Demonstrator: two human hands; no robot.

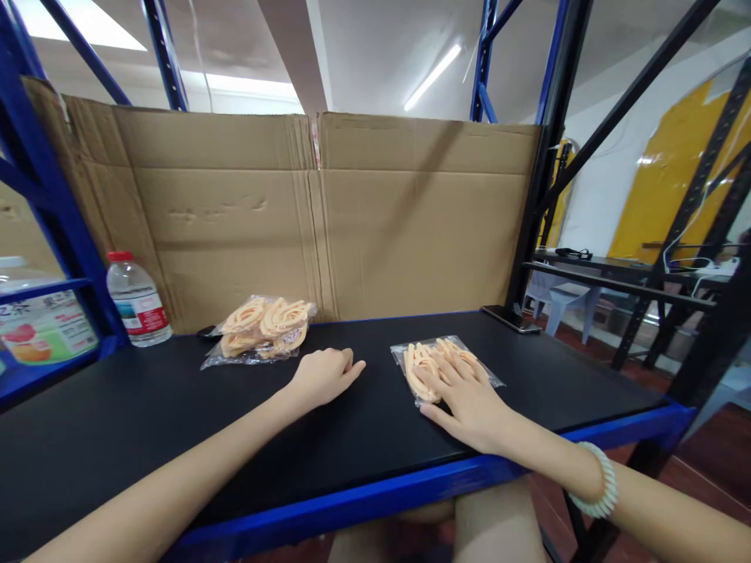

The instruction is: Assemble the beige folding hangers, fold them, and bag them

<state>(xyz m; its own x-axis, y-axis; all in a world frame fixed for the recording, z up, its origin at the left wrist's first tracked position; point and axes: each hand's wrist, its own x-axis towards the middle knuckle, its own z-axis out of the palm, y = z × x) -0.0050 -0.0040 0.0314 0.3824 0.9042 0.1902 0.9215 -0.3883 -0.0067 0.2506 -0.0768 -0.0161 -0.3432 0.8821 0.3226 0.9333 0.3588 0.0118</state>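
A clear plastic packet of pale orange, looped, noodle-like strips [419, 383] lies flat on the black tabletop. My right hand [466, 399] rests on top of it, palm down, with its fingers stretched out and apart. To the left of this packet, my left hand [328, 377] rests on the table with its fingers curled in and its thumb pointing right; nothing shows in it. Beyond the left hand sits a pile of similar clear packets [264, 324] holding the same looped strips, apart from both hands.
A water bottle with a red cap [138, 301] stands at the back left. Outside the blue frame is a larger labelled bottle [44, 320]. At the back right corner lies a dark phone [510, 318]. Cardboard panels [411, 227] wall off the back; a blue rail [364, 500] edges the front.
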